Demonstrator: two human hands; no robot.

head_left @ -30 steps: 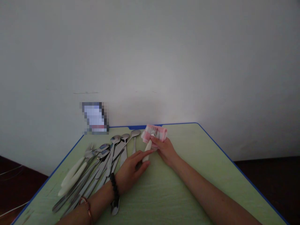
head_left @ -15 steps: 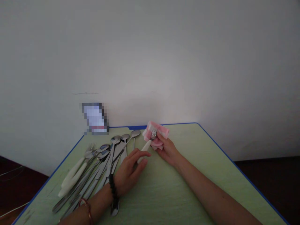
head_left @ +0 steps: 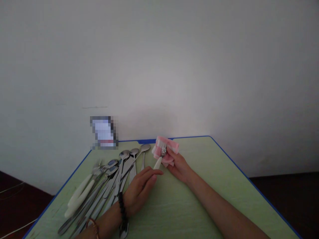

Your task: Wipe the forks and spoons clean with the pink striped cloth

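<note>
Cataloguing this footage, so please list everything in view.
Wall: 1, pale grey, background
Table: 1, green, blue-edged, centre
Floor: 1, dark, both sides
Cords: at least 2, pale, far left
Pixelated screen: 1, pale, table's far left corner
White-handled cutlery: 2, silver heads, table's left
Spoons and other cutlery: several, overlapping, silver, table's left
Cloth: 1, pink and white, centre
Held fork: 1, white and silver, against cloth
Beaded bracelet: 1, black, lower left
Bangle: 1, copper-coloured, lower left
Left hand: 1, on fork's handle
Right hand: 1, holding cloth

The held fork [head_left: 159,161] has its handle end hidden.
</note>
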